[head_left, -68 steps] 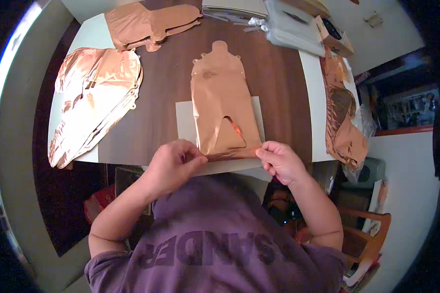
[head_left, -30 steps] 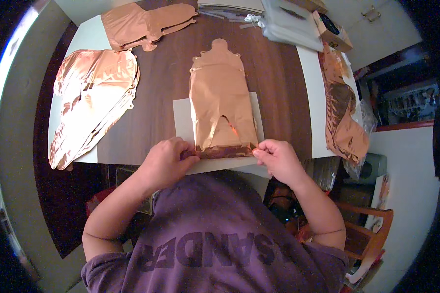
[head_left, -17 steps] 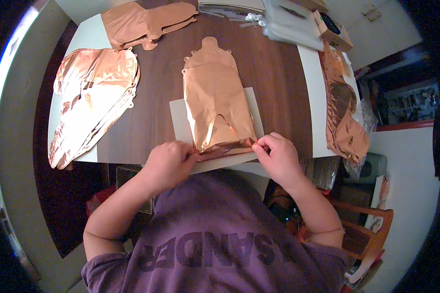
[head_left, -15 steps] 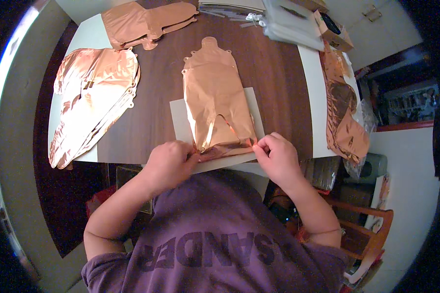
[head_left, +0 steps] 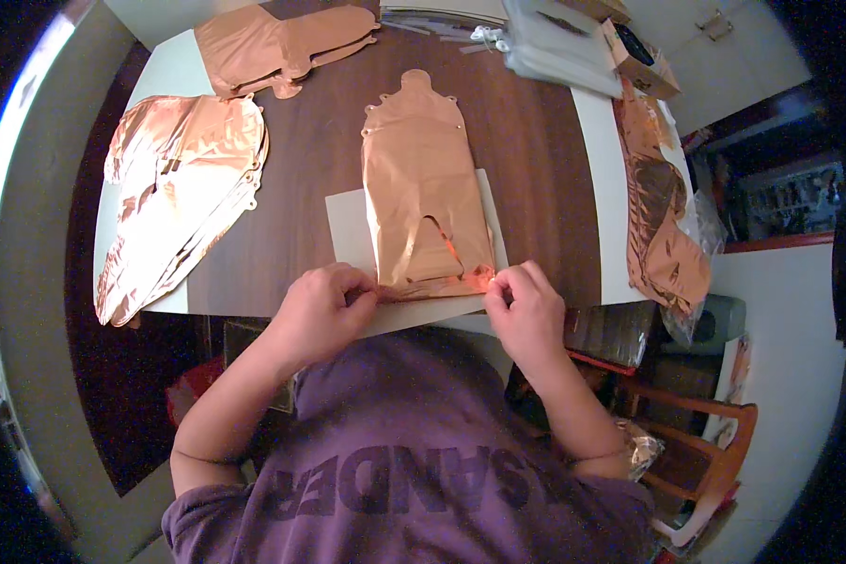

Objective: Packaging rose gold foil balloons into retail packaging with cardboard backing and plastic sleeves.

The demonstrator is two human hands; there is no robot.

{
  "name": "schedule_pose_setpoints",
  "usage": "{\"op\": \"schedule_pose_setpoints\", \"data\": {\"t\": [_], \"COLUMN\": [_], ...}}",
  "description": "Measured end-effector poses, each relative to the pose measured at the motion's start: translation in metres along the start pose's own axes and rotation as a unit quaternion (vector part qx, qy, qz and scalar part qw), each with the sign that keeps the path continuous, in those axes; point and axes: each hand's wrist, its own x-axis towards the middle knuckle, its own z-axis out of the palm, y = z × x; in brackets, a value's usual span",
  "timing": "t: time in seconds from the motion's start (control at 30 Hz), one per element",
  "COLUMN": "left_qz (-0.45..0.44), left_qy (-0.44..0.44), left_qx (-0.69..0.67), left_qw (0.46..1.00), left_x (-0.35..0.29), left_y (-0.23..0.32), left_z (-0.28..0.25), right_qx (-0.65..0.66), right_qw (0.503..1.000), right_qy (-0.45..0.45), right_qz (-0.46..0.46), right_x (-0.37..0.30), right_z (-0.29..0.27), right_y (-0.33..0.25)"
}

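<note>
A flat rose-gold foil balloon [head_left: 423, 179] lies lengthwise in front of me, its narrow rounded tab at the far end and small eyelets along its upper sides. Beneath its near part is a pale rectangular card or board [head_left: 348, 226]. The near edge of the foil is folded over in a shiny, creased strip. My left hand [head_left: 327, 305] pinches this strip at the left corner, fingers closed. At the right corner my right hand [head_left: 528, 303] grips it between thumb and fingers. An arched opening shows in the foil just beyond the fold.
Stacked foil balloons [head_left: 183, 179] lie at the table's left, with more foil shapes [head_left: 287, 42] at the far left. Clear plastic bags [head_left: 559, 47] and a small box [head_left: 639, 61] sit far right. Another foil piece [head_left: 663, 216] hangs over the right edge. A wooden chair [head_left: 696, 442] stands lower right.
The foil balloon's far end has swung slightly right, and its near fold lies flatter. My right hand has shifted a little left and my left hand barely moved; both still pinch the corners.
</note>
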Motion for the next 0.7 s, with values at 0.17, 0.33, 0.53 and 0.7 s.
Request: {"op": "schedule_pose_setpoints", "data": {"t": [0.17, 0.33, 0.53, 0.7], "left_qz": [0.041, 0.05, 0.204, 0.226], "left_qy": [-0.002, -0.031, 0.164, 0.209], "left_qx": [-0.079, -0.117, 0.006, 0.092], "left_qw": [0.996, 0.991, 0.965, 0.947], "left_x": [-0.002, -0.006, -0.003, 0.006], "left_y": [0.001, 0.006, -0.001, 0.028], "left_z": [-0.001, -0.003, 0.007, -0.008], "right_qx": [0.059, 0.184, 0.209, 0.191], "right_qw": [0.998, 0.979, 0.968, 0.973], "right_qy": [-0.02, -0.061, -0.039, 0.005], "right_qz": [0.033, 0.058, -0.131, -0.125], "right_x": [0.002, 0.005, 0.017, 0.036], "right_z": [-0.003, -0.008, -0.021, -0.003], "right_y": [0.005, 0.014, 0.016, 0.002]}}
